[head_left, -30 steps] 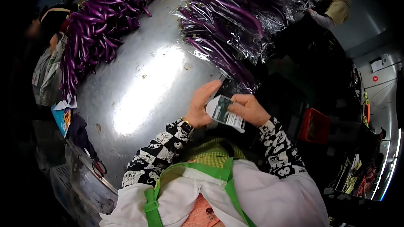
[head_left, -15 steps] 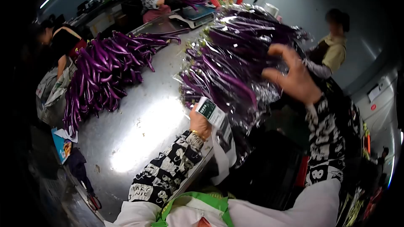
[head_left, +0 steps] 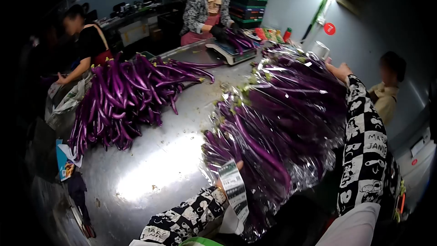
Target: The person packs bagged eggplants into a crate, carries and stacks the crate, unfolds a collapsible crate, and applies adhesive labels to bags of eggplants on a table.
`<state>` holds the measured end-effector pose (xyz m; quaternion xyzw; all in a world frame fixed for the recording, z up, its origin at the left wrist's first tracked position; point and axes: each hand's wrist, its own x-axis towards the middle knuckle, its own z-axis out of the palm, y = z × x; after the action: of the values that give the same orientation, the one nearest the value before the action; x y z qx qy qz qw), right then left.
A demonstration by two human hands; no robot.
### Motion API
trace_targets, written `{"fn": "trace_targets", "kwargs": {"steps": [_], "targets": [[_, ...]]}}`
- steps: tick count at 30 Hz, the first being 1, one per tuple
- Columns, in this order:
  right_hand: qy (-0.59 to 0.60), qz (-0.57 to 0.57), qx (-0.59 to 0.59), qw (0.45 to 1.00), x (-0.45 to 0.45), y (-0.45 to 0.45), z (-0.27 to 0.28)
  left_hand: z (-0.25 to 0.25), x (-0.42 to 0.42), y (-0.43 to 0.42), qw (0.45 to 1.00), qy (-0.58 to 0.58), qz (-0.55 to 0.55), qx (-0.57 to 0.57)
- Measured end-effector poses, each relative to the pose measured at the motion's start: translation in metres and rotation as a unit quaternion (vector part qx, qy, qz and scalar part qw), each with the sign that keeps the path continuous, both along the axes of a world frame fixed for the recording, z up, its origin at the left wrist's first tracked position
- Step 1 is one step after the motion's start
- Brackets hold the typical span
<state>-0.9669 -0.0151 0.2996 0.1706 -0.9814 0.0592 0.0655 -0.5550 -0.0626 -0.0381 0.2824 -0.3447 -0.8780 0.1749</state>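
Note:
My left hand [head_left: 222,186] is closed around a strip of printed labels [head_left: 234,191], low at the front edge of the metal table; the strip hides most of its fingers. Beside it, long purple eggplants in clear plastic bags [head_left: 273,123] lie in an overlapping pile. Stretched to the far right side of that pile, my right hand [head_left: 339,71] has its fingers curled at the end of an upper bag of eggplants [head_left: 309,77]; the fingertips are partly hidden.
Loose eggplants [head_left: 123,95] are heaped on the left of the metal table [head_left: 150,155]. A weighing scale [head_left: 232,54] stands at the back, where a gloved co-worker [head_left: 205,13] handles eggplants. Another person [head_left: 84,50] is at the left, and one [head_left: 387,86] at the right.
My right hand has moved away from me to the pile's far right side and onto a bag. The left hand still holds the label strip. My view has tilted up, showing more of the co-workers.

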Motion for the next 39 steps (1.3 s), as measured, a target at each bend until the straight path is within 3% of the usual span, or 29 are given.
{"fn": "trace_targets", "kwargs": {"steps": [5,7,8,10,14,16,18,20,22,24,28,29,39], "targets": [[-0.077,0.023,0.024,0.997,-0.066,-0.019,-0.026,0.002,-0.007,-0.001,0.999,0.011,-0.037,0.0],[-0.048,0.167,0.103,0.979,-0.096,-0.02,-0.051,0.001,-0.011,-0.002,0.998,0.014,-0.054,0.004],[-0.053,0.165,0.11,0.979,-0.111,-0.022,-0.059,-0.001,-0.011,-0.001,0.998,0.015,-0.061,0.008],[-0.049,0.298,0.142,0.943,-0.132,-0.022,-0.067,-0.005,-0.017,0.001,0.997,0.022,-0.073,0.019],[0.044,0.347,0.164,0.922,-0.134,-0.028,-0.073,-0.009,-0.025,0.005,0.994,0.048,-0.096,0.038],[0.029,0.357,0.151,0.922,-0.106,-0.032,-0.071,-0.01,-0.026,0.008,0.992,0.058,-0.104,0.039],[0.047,0.354,0.216,0.909,-0.085,-0.036,-0.067,-0.009,-0.025,0.013,0.991,0.066,-0.11,0.04],[0.081,0.431,0.215,0.873,-0.077,-0.039,-0.068,-0.01,-0.02,0.013,0.99,0.07,-0.115,0.042],[0.095,0.415,0.245,0.871,-0.055,-0.04,-0.063,-0.01,-0.016,0.019,0.99,0.074,-0.116,0.04],[0.044,0.324,0.281,0.902,-0.018,-0.05,-0.052,-0.009,-0.009,0.022,0.989,0.081,-0.116,0.037],[0.063,0.058,0.104,0.991,0.057,-0.068,-0.052,-0.008,0.008,0.028,0.988,0.088,-0.124,0.04],[0.07,0.072,0.042,0.994,0.08,-0.069,-0.052,-0.007,0.014,0.029,0.987,0.09,-0.125,0.041],[-0.028,0.174,0.022,0.984,0.164,-0.073,-0.101,-0.014,0.113,0.031,0.986,0.063,-0.127,0.093]]}}
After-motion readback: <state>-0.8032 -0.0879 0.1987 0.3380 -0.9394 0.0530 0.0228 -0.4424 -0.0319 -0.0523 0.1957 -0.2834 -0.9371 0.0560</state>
